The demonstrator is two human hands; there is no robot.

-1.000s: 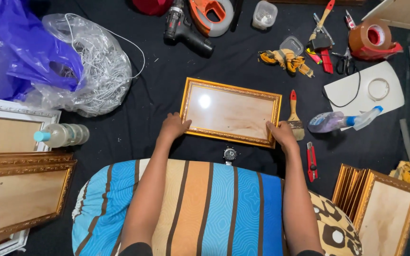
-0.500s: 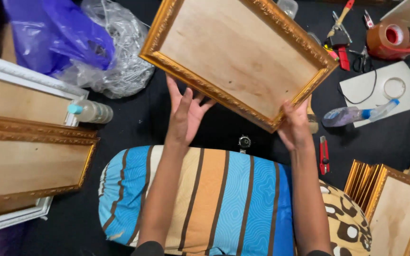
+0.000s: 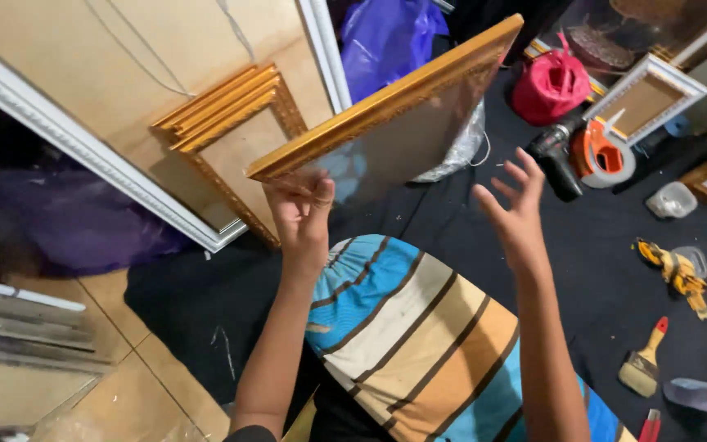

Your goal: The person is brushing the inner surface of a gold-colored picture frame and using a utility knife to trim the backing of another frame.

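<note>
Against the left wall: large white-moulded panel [image 3: 83, 147], board-backed, leaning. Gold frames [image 3: 231, 131], stacked, propped before it. Striped cushion [image 3: 419, 336], blue, tan and cream, on the dark floor cloth [image 3: 615, 270] beneath both forearms. Gilt picture frame [image 3: 394, 123], raised and tilted in the air above the cushion, glass side down; left hand [image 3: 300, 213] pinching its lower corner, fingers curled over the edge. Right hand [image 3: 517, 217] spread wide, apart from the frame, holding nothing. Cordless drill [image 3: 554, 160]; orange tape roll [image 3: 603, 155]; paintbrush [image 3: 644, 364], red-handled.
</note>
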